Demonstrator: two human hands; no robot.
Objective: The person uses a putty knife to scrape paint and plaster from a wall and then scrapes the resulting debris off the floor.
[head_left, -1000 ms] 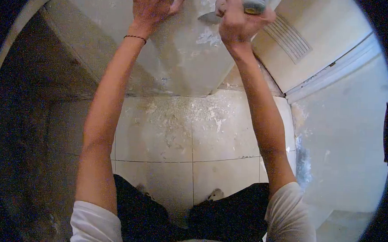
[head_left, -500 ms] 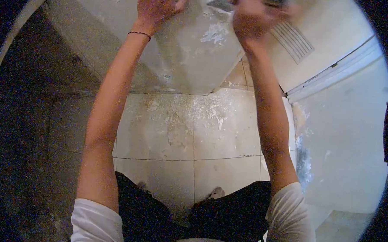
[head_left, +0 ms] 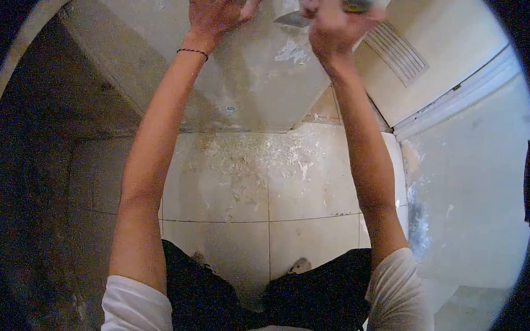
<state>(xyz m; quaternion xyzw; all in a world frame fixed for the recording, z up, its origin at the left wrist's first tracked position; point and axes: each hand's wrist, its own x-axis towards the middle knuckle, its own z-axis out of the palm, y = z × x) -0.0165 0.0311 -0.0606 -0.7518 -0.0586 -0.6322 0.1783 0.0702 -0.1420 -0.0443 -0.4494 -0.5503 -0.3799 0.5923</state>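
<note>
My right hand (head_left: 339,30) is wrapped round a scraper (head_left: 292,19), seen at the top of the head view. Its metal blade points left along the wall (head_left: 262,82), and part of a dark greenish handle shows above my fist. To the left, my left hand (head_left: 221,10) leans on the same wall with its thumb held apart; the fingertips run out of the frame. Below the blade, a pale chipped patch (head_left: 295,51) marks the wall's surface.
Pale flakes (head_left: 259,156) litter the tiled floor (head_left: 216,193) at the wall's foot. A slatted vent (head_left: 397,53) sits in a panel to the right, beside a light door-like surface (head_left: 465,192). My knees (head_left: 325,286) are bent below; the left side is dark.
My right hand and the scraper have shifted slightly left and down along the wall. My left hand keeps its place on the wall.
</note>
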